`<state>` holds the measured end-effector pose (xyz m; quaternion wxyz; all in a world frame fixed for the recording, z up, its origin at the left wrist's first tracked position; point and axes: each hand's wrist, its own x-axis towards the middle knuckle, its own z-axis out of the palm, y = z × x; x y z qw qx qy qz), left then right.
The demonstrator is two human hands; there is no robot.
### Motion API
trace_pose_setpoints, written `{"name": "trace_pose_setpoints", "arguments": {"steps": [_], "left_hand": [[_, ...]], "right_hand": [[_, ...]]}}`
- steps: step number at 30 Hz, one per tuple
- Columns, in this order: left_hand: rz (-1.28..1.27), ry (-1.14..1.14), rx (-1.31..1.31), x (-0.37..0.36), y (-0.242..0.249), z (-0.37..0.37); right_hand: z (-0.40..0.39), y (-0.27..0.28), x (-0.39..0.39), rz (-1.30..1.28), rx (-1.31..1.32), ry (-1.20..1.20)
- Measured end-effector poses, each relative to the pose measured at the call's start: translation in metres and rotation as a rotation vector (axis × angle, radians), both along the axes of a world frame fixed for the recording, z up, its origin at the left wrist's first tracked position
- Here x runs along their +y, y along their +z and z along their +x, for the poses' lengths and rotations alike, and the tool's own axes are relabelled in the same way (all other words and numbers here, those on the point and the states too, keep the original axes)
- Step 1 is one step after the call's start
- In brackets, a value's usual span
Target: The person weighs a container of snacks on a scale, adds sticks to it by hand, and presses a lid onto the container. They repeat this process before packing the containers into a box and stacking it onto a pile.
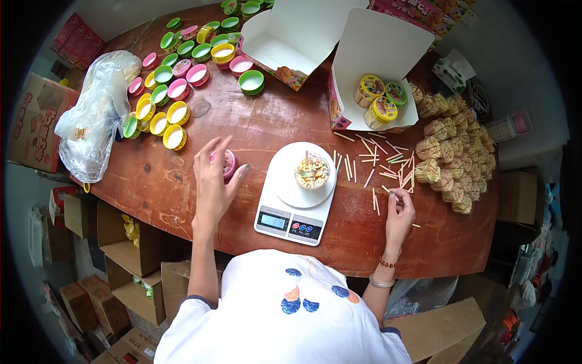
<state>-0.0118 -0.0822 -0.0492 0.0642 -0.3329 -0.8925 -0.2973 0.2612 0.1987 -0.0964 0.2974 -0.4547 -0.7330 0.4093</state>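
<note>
My left hand (pixel 213 182) hovers with fingers spread over a pink lid (pixel 228 164) lying on the brown table (pixel 260 121); whether it touches the lid is unclear. My right hand (pixel 400 209) pinches a thin stick at its fingertips, beside several loose sticks (pixel 370 161) scattered on the table. Between my hands stands a white digital scale (pixel 295 200) with a small clear cup (pixel 312 172) of colourful bits and sticks on its plate.
Many green, yellow and pink lids (pixel 176 91) lie at the far left by a plastic bag (pixel 97 115). Two open white boxes (pixel 291 36) stand at the back; the right one holds filled tubs (pixel 379 103). Bundled stick cups (pixel 454 158) pile at right. Cardboard boxes sit below.
</note>
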Motion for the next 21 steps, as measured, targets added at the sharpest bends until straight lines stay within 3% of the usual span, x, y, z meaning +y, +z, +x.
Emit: {"name": "trace_pose_setpoints", "arguments": {"steps": [3, 6, 16, 21], "left_hand": [[-0.148, 0.087, -0.012, -0.028, -0.042, -0.008], [-0.037, 0.069, -0.069, -0.034, -0.056, -0.007], [0.270, 0.070, -0.244, -0.017, -0.028, -0.003], [0.302, -0.103, -0.311, 0.007, 0.001, 0.003]], "right_hand": [[0.000, -0.010, 0.003, 0.119, -0.176, -0.018], [0.002, -0.016, 0.002, 0.236, -0.224, 0.010], [0.001, -0.014, -0.001, 0.307, -0.242, 0.036], [-0.028, 0.016, -0.024, 0.404, -0.145, 0.034]]}}
